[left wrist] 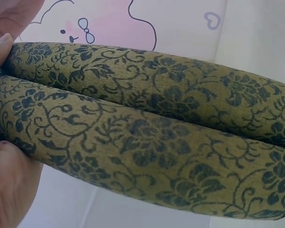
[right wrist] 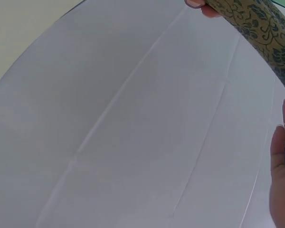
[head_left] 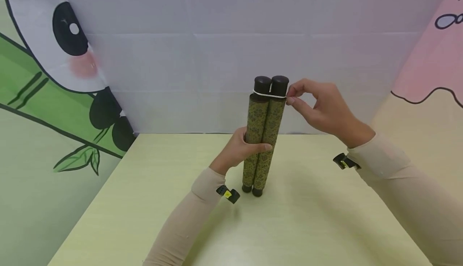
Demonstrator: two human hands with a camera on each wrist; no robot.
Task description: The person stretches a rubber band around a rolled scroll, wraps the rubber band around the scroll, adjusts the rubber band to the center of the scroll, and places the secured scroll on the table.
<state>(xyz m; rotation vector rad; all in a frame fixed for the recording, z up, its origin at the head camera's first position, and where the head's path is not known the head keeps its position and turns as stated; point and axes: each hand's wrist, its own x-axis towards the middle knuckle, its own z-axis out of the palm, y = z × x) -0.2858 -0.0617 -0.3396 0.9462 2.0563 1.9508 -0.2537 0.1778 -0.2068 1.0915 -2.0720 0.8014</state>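
Observation:
Two side-by-side brocade-covered cylinders [head_left: 256, 117], olive gold with dark flowers and dark end caps, stand slightly tilted above the table in the head view. My left hand [head_left: 241, 149] grips them around the middle, its thumb lying across the front. Near the top, a thin white band [head_left: 269, 95] runs round both cylinders just below the caps. My right hand [head_left: 322, 103] pinches that band at the right side between thumb and finger. The floral cloth [left wrist: 152, 137] fills the left wrist view. In the right wrist view, right-hand fingers [right wrist: 278, 147] show at the edge.
A pale yellow table [head_left: 162, 201] lies beneath, and a whitish sheet [head_left: 181, 65] hangs behind it. Cartoon-printed cloths stand at both sides, one with a green bamboo stalk [head_left: 43, 85]. Each sleeve carries a small black strap [head_left: 228, 194] at the wrist.

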